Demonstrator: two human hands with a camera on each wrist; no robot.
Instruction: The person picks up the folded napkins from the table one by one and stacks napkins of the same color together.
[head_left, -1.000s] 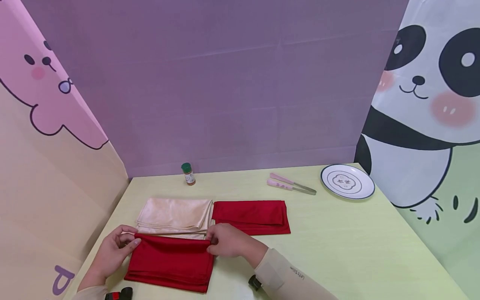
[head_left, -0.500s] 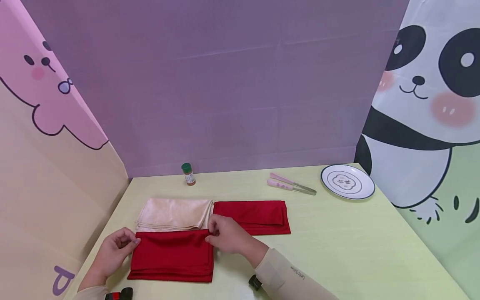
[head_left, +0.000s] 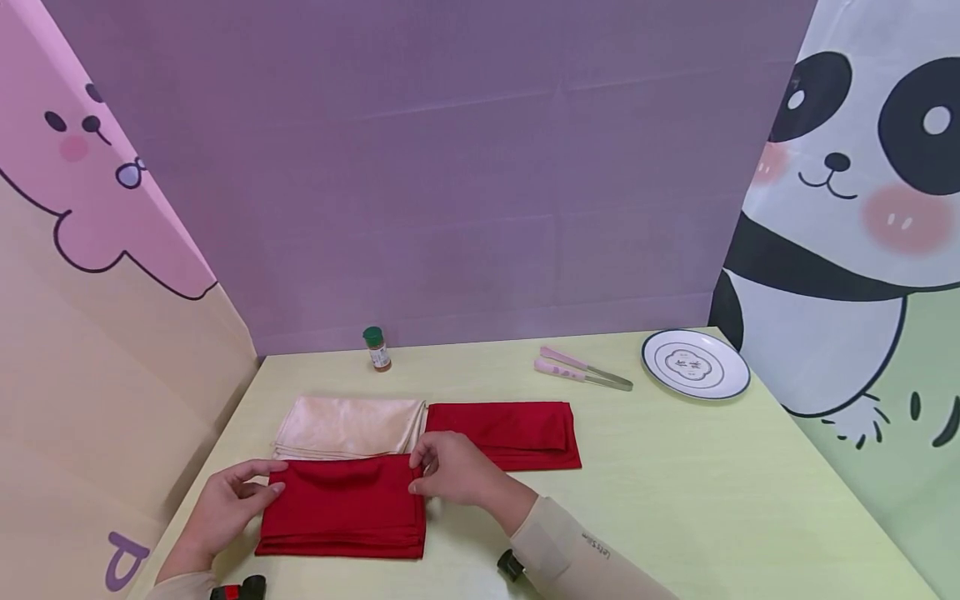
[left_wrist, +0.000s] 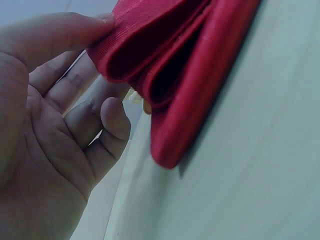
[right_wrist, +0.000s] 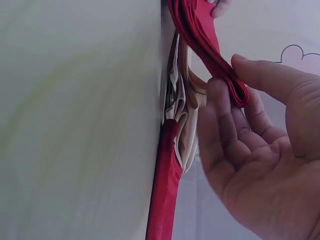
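A folded red cloth (head_left: 345, 508) is held at its two far corners, in front of a folded cream cloth (head_left: 348, 425). My left hand (head_left: 228, 508) pinches the far left corner, its thumb (left_wrist: 75, 30) over the layered folds in the left wrist view. At the far right corner my right hand (head_left: 457, 471) pinches the layers between thumb and fingers. The right wrist view shows this corner (right_wrist: 237, 92) raised off the table, and the cream cloth (right_wrist: 189, 125) beyond it. A second folded red cloth (head_left: 502, 433) lies flat, to the right of the cream one.
Along the back of the pale table (head_left: 675, 500) stand a small green-capped spice jar (head_left: 377, 348), pink-handled tongs (head_left: 581, 368) lying flat, and a white dark-rimmed plate (head_left: 696, 364). A purple backdrop (head_left: 480, 183) rises behind the far table edge.
The held red cloth has moved slightly away from me and straightened, covering more of the cream cloth's near edge. My right hand has shifted slightly forward. The other things have stayed put.
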